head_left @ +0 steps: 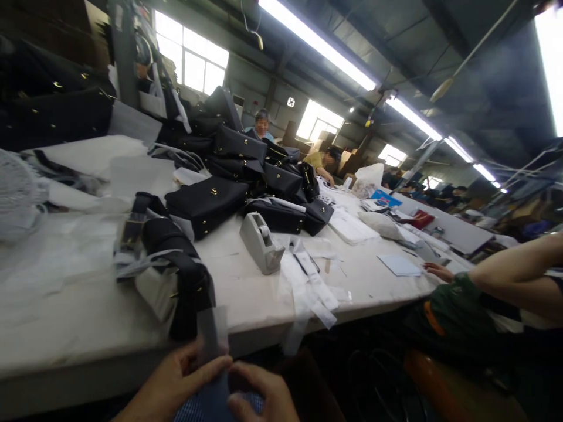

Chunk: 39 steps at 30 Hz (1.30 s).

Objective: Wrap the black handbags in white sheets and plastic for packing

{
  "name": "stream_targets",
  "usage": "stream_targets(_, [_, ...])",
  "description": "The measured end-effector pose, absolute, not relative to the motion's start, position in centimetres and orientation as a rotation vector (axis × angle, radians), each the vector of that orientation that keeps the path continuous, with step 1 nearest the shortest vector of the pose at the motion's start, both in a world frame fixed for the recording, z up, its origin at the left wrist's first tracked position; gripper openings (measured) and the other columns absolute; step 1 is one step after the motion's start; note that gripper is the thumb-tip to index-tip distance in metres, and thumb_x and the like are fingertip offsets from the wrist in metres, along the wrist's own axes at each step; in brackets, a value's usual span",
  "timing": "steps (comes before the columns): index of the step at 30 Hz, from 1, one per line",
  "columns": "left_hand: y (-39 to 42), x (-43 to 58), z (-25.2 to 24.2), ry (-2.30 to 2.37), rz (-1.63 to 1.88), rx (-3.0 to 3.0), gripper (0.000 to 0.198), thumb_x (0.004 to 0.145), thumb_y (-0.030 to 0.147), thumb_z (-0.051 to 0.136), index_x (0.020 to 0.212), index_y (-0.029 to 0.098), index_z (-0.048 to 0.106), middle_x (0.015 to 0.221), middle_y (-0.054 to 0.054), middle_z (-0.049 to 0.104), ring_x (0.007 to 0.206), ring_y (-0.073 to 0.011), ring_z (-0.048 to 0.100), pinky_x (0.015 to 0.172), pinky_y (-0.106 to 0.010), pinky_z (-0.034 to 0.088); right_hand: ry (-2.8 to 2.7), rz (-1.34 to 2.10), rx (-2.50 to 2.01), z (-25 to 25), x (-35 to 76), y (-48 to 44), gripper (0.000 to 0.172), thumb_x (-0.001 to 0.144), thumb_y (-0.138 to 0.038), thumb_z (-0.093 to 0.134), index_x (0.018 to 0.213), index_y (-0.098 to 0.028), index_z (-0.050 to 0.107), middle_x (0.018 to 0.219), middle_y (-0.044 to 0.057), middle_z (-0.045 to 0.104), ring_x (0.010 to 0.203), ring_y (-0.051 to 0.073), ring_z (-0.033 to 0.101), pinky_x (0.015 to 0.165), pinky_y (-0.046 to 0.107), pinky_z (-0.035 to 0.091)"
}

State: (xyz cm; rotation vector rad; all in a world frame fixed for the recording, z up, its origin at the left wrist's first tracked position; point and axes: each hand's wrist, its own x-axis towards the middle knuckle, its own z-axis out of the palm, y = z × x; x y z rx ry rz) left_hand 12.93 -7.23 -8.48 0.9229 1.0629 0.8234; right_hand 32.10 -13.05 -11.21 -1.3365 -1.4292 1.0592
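My left hand (178,378) is at the bottom of the view, thumb and fingers pinched on a thin translucent strip (212,328) that stands upright between my hands. Close on its right is my right hand (266,390), curled with the fingertips at the strip's edge. The strip looks like film or thin paper; its lower part is dim against my lap. Just beyond it, a black handbag (191,287) with gold fittings and grey wrapping on its strap lies at the table's near edge.
A grey tape dispenser (261,243) stands on the white table (240,299). Translucent strips (308,287) hang over the edge beside it. Black handbags (206,202) are piled behind. At right, a co-worker's arm (519,258) reaches toward the table; a fan (20,193) is at left.
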Motion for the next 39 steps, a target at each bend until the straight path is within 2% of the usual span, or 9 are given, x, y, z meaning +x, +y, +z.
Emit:
stream_targets(2, [-7.7,12.5,-9.3,1.017,0.786,0.994,0.051,0.063,0.058,0.089,0.094,0.018,0.081,0.092,-0.007,0.081,0.093,-0.0318,0.074,0.083,-0.033,0.058,-1.45,0.962,-1.339,-8.6,32.3,-11.9,0.044,0.093,-0.059,0.064,0.119,-0.026,0.076,0.117,0.01,0.075,0.11,0.029,0.07,0.098,0.037,0.054])
stream_targets(5, [-8.5,12.3,-10.4,0.938,0.65,1.113,0.05,0.068,0.058,0.086,0.095,0.015,0.08,0.088,-0.007,0.079,0.084,-0.0285,0.072,0.075,-0.031,0.055,-1.544,1.011,-1.292,-5.1,31.5,-9.5,0.04,0.097,-0.05,0.062,0.125,-0.025,0.074,0.122,0.009,0.074,0.112,0.027,0.069,0.099,0.035,0.052])
stream_targets(9, [-9.8,11.7,-10.4,0.87,0.579,1.15,0.049,0.071,0.061,0.084,0.089,0.016,0.078,0.08,-0.004,0.076,0.074,-0.0228,0.068,0.068,-0.028,0.051,-1.634,1.23,-1.233,-3.1,29.6,-7.1,0.029,0.093,-0.043,0.069,0.109,-0.021,0.081,0.096,0.005,0.078,0.089,0.022,0.071,0.081,0.028,0.053])
stream_targets(14, [-10.7,8.7,-9.2,1.001,0.631,1.088,0.061,0.085,0.076,0.06,0.088,0.019,0.08,0.076,-0.003,0.073,0.071,-0.0189,0.065,0.065,-0.022,0.05,-1.806,1.349,-1.22,-1.7,29.5,-5.9,0.021,0.093,-0.035,0.068,0.092,-0.019,0.083,0.079,0.0,0.072,0.073,0.015,0.061,0.063,0.021,0.045])
stream_targets(19, [-11.5,5.5,-10.0,1.106,0.803,1.027,0.048,0.08,0.064,0.075,0.102,0.022,0.082,0.112,-0.008,0.078,0.11,-0.0294,0.069,0.096,-0.03,0.053,-1.79,1.494,-1.186,-0.6,29.8,-5.8,0.024,0.089,-0.041,0.073,0.09,-0.019,0.083,0.077,0.0,0.066,0.063,0.012,0.053,0.055,0.021,0.039])
stream_targets(25, [-12.9,4.4,-10.6,1.169,0.823,0.975,0.036,0.075,0.053,0.084,0.081,0.019,0.075,0.079,-0.004,0.078,0.075,-0.0224,0.072,0.068,-0.024,0.054,-1.524,1.53,-1.091,-1.8,28.1,-7.3,0.032,0.084,-0.049,0.079,0.085,-0.017,0.083,0.074,0.001,0.062,0.067,0.013,0.053,0.059,0.023,0.04])
stream_targets(31, [-13.4,4.6,-8.9,1.284,0.827,0.989,0.04,0.067,0.048,0.088,0.092,0.018,0.077,0.08,-0.005,0.08,0.078,-0.0245,0.075,0.069,-0.025,0.056,-1.302,1.418,-1.081,-1.9,26.2,-9.1,0.034,0.083,-0.052,0.08,0.087,-0.018,0.082,0.072,0.0,0.06,0.056,0.01,0.05,0.053,0.022,0.042])
stream_targets(35, [-13.3,4.7,-7.8,1.364,0.909,1.027,0.033,0.057,0.041,0.091,0.079,0.02,0.079,0.072,-0.005,0.079,0.072,-0.0259,0.074,0.069,-0.027,0.059,-1.267,1.353,-1.113,-1.2,25.5,-9.6,0.038,0.086,-0.053,0.078,0.083,-0.016,0.08,0.061,0.0,0.059,0.053,0.011,0.053,0.052,0.022,0.046])
stream_targets(39, [-13.3,4.8,-7.6,1.381,0.924,1.048,0.035,0.059,0.046,0.09,0.082,0.021,0.081,0.079,-0.006,0.081,0.077,-0.0276,0.076,0.072,-0.027,0.061,-1.307,1.235,-1.135,-0.7,24.8,-9.9,0.037,0.089,-0.05,0.076,0.072,-0.016,0.076,0.057,0.0,0.059,0.052,0.012,0.057,0.054,0.022,0.048])
